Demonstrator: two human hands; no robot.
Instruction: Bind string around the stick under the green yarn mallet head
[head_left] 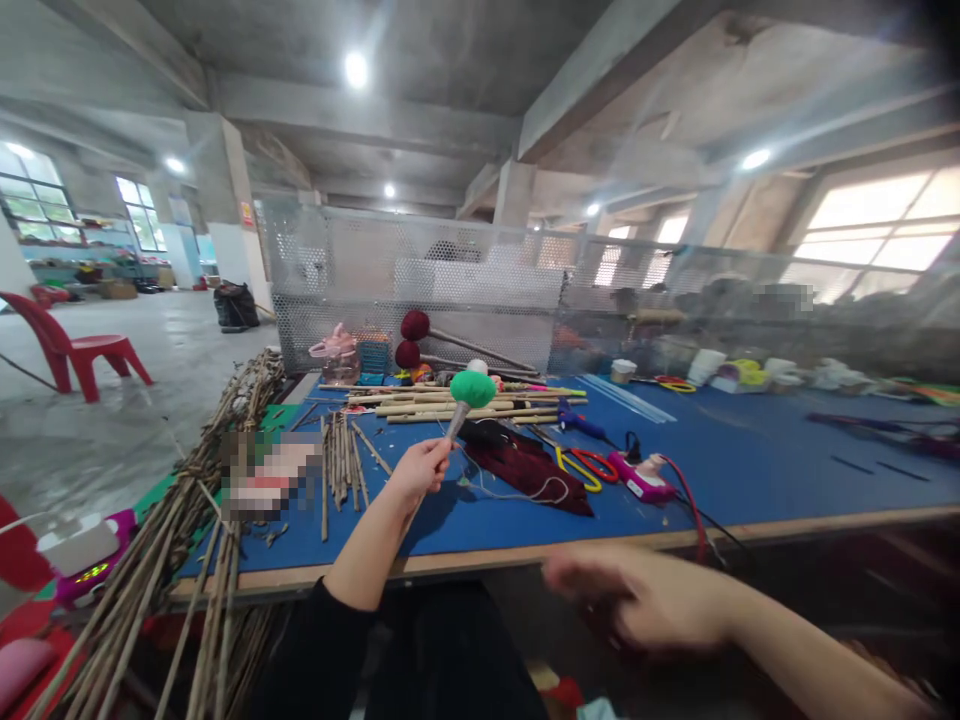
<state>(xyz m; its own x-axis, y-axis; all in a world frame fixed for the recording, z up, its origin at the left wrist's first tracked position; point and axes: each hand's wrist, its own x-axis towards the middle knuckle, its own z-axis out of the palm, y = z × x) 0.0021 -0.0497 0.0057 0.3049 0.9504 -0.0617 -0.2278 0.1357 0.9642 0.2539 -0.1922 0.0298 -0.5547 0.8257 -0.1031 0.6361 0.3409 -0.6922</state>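
My left hand (424, 467) is closed around a stick, which it holds tilted over the near part of the blue work table (720, 455). On the stick's upper end sits a green padded ball (473, 389) with a white tip, and pale wrapping covers the shaft below it. My right hand (637, 597), blurred by motion, hangs in front of the table edge at lower right. Its fingers stretch out to the left, and I see nothing in them. Dark red cloth (525, 470) lies just right of my left hand, with a thin pale cord over it.
Yellow-handled scissors (581, 468), a blue glue gun (581, 422) and a magenta power strip (641, 477) lie to the right. Bundled twigs (161, 545) lean at left. Short sticks (345, 460) and two dark red balls on sticks (415, 325) lie before a mesh screen (480, 300).
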